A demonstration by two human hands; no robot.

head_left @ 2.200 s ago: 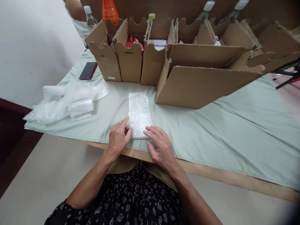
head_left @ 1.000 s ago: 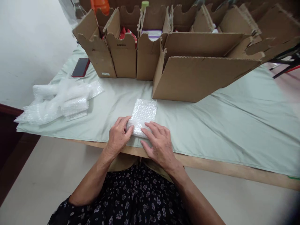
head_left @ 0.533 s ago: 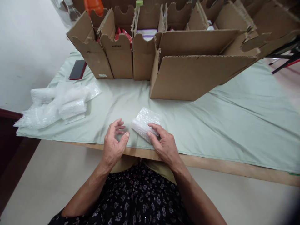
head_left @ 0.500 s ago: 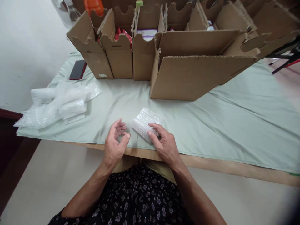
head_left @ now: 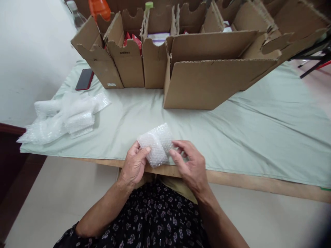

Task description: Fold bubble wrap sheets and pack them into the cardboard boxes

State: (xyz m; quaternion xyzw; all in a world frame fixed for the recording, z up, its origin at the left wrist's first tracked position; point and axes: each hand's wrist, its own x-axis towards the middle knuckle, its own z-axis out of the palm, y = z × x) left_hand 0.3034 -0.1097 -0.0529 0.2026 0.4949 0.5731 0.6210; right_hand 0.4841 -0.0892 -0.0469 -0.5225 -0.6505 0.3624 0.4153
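A small folded piece of clear bubble wrap (head_left: 157, 144) is held near the table's front edge, with one layer lying across another. My left hand (head_left: 136, 162) grips its left side, the thumb on top and the fingers partly hidden beneath. At its right edge is my right hand (head_left: 190, 162), thumb and fingers apart and curved, holding nothing. Whether the right fingertips touch the wrap is hard to tell.
More bubble wrap (head_left: 62, 119) is heaped on the green cloth (head_left: 248, 137) at the left, below a phone (head_left: 84, 79). Open cardboard boxes (head_left: 207, 84) stand in a row along the back, some with packets inside. Behind them is an orange bottle (head_left: 99, 9).
My left hand has moved right and closed on the bubble wrap, which is turned and nearer the front edge. My right hand has let go and shifted right, its fingers spread.
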